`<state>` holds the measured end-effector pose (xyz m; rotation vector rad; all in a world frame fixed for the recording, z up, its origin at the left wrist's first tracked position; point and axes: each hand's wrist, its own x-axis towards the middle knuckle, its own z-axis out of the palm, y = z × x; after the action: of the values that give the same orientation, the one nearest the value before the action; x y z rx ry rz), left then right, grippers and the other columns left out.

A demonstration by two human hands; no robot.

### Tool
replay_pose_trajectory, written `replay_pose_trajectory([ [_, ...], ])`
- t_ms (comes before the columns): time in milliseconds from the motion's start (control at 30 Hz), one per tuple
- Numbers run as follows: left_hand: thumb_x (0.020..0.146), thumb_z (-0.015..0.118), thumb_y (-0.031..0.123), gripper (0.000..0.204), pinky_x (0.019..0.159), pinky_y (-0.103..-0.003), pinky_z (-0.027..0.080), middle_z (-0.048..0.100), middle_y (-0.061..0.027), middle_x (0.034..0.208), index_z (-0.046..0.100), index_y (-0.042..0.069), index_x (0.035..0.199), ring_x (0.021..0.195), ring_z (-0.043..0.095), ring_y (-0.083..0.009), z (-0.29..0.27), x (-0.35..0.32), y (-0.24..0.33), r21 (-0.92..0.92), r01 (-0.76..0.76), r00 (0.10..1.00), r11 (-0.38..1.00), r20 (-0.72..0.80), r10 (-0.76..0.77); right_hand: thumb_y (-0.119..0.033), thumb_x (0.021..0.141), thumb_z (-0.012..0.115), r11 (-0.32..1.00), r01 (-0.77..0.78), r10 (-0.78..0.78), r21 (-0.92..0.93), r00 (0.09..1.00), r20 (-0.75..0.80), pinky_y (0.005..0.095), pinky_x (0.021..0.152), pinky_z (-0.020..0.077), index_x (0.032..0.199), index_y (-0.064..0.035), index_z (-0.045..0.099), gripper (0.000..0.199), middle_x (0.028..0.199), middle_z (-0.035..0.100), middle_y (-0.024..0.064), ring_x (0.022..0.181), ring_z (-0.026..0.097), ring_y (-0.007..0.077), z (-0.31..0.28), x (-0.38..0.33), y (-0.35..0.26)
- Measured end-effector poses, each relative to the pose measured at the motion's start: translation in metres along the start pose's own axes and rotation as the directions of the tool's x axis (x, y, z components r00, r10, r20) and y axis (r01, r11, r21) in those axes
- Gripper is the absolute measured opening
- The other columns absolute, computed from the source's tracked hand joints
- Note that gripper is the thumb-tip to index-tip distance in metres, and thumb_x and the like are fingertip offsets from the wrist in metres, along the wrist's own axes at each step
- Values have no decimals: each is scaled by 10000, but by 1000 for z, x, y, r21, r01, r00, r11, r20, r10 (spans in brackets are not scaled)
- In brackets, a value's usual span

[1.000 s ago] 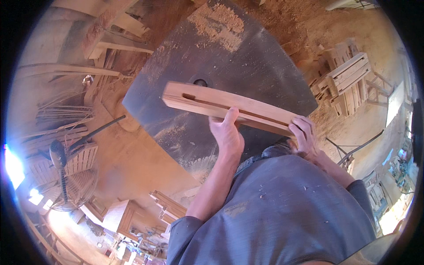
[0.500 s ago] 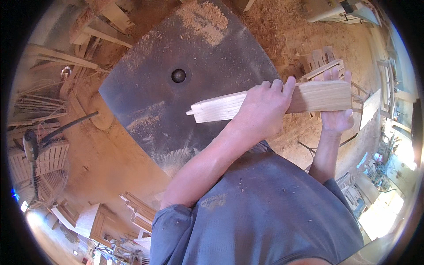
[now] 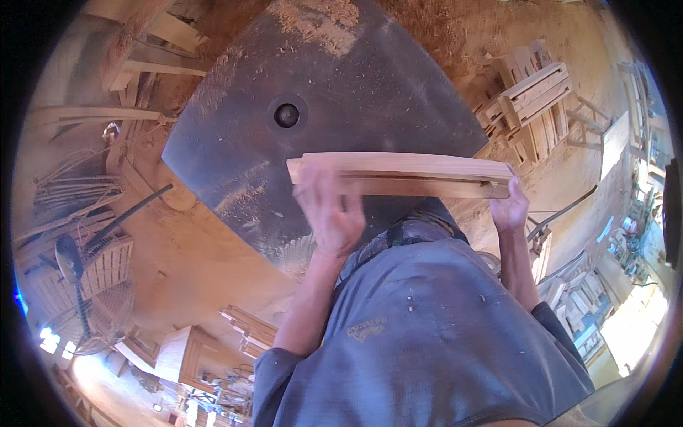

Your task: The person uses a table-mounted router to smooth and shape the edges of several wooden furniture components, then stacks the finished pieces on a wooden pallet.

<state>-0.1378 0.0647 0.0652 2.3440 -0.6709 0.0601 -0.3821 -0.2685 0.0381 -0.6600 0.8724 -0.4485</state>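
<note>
A long pale wooden piece (image 3: 405,165), slightly bowed along its far edge and with a dark groove in its near face, lies crosswise in front of my body, over the near part of a dark metal machine table (image 3: 398,92). My right hand (image 3: 509,206) grips its right end, the thumb against the end and the fingers partly hidden. Motion blurs my left hand (image 3: 329,210) at the left end, where its fingers overlap the near face; I cannot make out how firmly they touch. A round dark spindle (image 3: 287,115) stands up from the table beyond the left end.
Sawdust (image 3: 320,25) covers the table's far part, with more on the floor. Stacked wooden parts (image 3: 533,96) stand to the right. Boards (image 3: 153,71) lean at the far left, near a pedestal fan (image 3: 69,260). More wooden pieces (image 3: 249,331) sit at the lower left.
The wooden piece has been turned so its grooved face shows, and shifted left. My left hand has moved from its middle to the left end; my right hand has come lower and left.
</note>
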Motion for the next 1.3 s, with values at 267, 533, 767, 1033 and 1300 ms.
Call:
replay_pose_trajectory([
  [267,1040,525,58,457,1126,-505,319,552,-212,1345,448,-62,1474,1259,427,-367,36,10,-54,-76,515,799,854,-318,-510,-165,758,837,-248,498,-160,-831,825,543,497,1149,442,1411,-35,626,699,1347,611,192,1285,576,379,74,-33,13],
  [533,1070,431,30,423,1068,-460,362,530,-223,1270,413,-70,1481,1201,428,-331,61,45,-66,-134,573,732,809,-359,-578,-90,556,850,-315,741,11,-593,628,778,500,913,509,1340,-44,677,804,1118,592,148,1038,604,351,65,-3,31],
  [767,1076,402,41,456,1061,-473,381,504,-234,1301,354,-90,1510,1183,448,-342,57,66,-65,-115,551,766,827,-324,-555,-111,573,862,-287,730,-65,-620,632,773,488,883,520,1344,-36,676,797,1124,595,140,1019,620,352,77,-12,46],
  [1033,1081,372,45,482,1080,-473,380,469,-244,1317,312,-106,1534,1196,463,-346,52,88,-75,-171,536,776,827,-285,-562,-100,548,843,-288,712,-79,-640,648,757,487,888,520,1370,-61,671,841,1139,596,125,1032,621,347,79,-11,60],
  [1300,1084,367,57,491,1085,-471,391,450,-248,1344,307,-104,1544,1204,476,-345,48,91,-85,-155,562,768,813,-266,-582,-110,554,855,-244,728,-57,-641,649,758,484,888,521,1366,-68,674,834,1185,615,129,1037,625,343,89,-2,56],
])
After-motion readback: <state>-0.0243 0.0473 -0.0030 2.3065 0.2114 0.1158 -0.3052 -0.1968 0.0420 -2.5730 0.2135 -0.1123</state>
